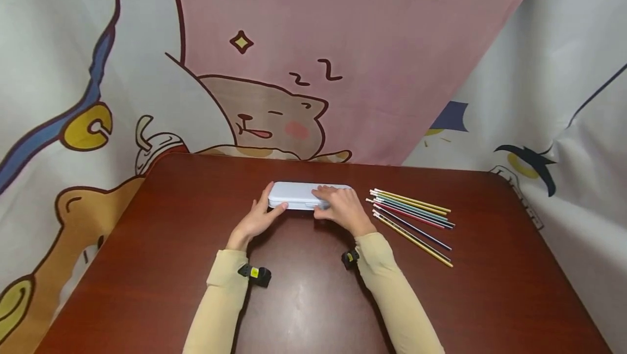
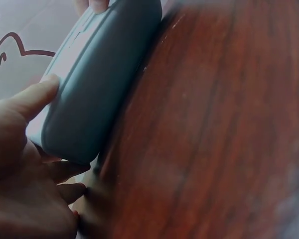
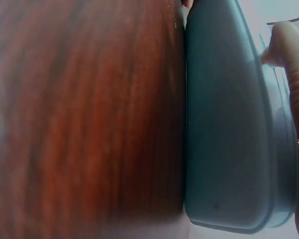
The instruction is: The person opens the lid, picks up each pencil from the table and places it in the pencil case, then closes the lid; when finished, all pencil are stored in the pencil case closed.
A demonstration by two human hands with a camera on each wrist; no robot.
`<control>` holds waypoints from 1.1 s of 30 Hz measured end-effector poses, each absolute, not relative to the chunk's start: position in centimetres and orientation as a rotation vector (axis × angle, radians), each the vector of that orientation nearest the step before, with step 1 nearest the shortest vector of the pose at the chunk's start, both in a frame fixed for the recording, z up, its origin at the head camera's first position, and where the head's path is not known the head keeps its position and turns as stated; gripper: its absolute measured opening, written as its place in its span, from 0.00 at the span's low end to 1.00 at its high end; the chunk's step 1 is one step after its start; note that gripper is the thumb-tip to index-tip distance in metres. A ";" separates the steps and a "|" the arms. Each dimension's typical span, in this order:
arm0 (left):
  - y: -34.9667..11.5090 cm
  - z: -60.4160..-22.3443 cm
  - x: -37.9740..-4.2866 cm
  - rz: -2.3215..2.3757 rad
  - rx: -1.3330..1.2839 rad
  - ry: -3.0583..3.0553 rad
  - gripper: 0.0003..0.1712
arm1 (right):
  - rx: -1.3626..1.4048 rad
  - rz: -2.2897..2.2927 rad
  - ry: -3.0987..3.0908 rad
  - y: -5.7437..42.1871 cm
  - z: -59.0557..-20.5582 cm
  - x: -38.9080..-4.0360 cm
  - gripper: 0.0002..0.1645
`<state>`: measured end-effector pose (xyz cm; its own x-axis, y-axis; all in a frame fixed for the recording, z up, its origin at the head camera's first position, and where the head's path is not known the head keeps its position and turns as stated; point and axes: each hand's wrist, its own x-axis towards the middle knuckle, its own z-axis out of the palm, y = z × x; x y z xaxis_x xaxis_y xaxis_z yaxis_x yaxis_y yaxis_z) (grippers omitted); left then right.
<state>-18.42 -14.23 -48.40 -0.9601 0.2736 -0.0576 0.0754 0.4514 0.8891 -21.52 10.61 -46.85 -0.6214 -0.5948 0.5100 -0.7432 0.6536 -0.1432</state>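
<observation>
Case [image 1: 292, 191] between thumbs [image 1: 279, 211] and fingers [image 1: 324, 190]

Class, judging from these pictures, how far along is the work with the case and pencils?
Done: the pencils lie loosely spread on the table, right of the white case.
In hand: the left hand holds the case's left end; the right hand has fingers on its lid and thumb at the front edge.
Left: the lid looks shut, so opening it and loading the pencils probably remain.
</observation>
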 end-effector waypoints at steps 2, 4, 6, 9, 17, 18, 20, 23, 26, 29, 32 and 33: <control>-14.1 -48.4 -18.4 1.511 0.295 2.509 0.46 | 1.050 0.485 -2.433 10.7 -46.8 -21.6 0.20; -14.2 -48.4 -18.3 1.498 0.288 2.513 0.46 | 1.053 0.491 -2.422 10.6 -46.9 -21.6 0.20; -14.4 -48.5 -18.2 1.485 0.280 2.519 0.45 | 1.058 0.506 -2.420 10.5 -47.1 -21.6 0.19; -14.5 -48.7 -18.0 1.511 0.289 2.521 0.45 | 1.058 0.542 -2.454 10.6 -47.2 -21.6 0.20; -14.1 -48.9 -18.0 1.610 0.307 2.535 0.44 | 0.944 0.805 -2.609 12.4 -46.9 -21.1 0.22; -14.0 -49.0 -18.0 1.611 0.303 2.530 0.44 | 0.925 0.833 -2.615 12.8 -46.9 -21.1 0.22; -13.8 -48.6 -17.6 1.601 0.281 2.512 0.45 | 0.893 0.894 -2.618 13.7 -46.8 -21.1 0.22; -13.8 -48.6 -17.4 1.580 0.250 2.492 0.46 | 0.855 0.959 -2.607 15.2 -46.7 -21.0 0.22; -13.9 -49.2 -17.7 1.545 0.226 2.489 0.48 | 0.796 0.984 -2.615 16.6 -46.5 -21.0 0.22; -13.9 -49.2 -17.8 1.555 0.176 2.478 0.49 | 0.750 1.010 -2.612 17.5 -46.4 -21.0 0.22; -13.8 -49.3 -17.9 1.585 0.148 2.479 0.48 | 0.752 1.027 -2.579 18.0 -46.3 -21.3 0.20; -13.7 -49.4 -17.9 1.584 0.154 2.489 0.47 | 0.756 1.034 -2.565 18.1 -46.2 -21.4 0.19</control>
